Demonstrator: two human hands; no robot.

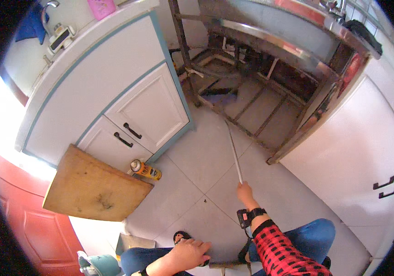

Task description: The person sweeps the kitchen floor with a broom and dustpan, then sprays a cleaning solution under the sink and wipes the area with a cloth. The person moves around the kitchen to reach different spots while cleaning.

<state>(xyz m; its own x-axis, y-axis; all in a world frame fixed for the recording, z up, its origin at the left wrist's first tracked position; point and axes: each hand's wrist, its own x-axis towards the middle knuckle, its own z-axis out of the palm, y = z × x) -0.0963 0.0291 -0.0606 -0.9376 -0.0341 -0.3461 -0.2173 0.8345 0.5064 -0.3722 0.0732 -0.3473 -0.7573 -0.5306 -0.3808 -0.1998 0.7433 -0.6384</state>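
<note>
My right hand (245,194) grips the near end of a long, thin, light-coloured rod (234,151). The rod slants away over the tiled floor, its far tip beside the lower rail of a rusty metal frame (252,132) under a steel-edged counter. What kind of tool it is I cannot tell. My left hand (191,253) rests near my left knee with its fingers spread a little, holding nothing that shows. A black device is strapped to my right wrist, below a red and black checked sleeve.
A wooden board (97,186) leans against the white cabinet (141,110) at left, beside an orange spray can (146,169). Nearer me stand a dustpan-like tray (135,242) and a teal bucket (104,265). White cabinet doors (352,151) flank the right side. A small dark speck lies on the floor.
</note>
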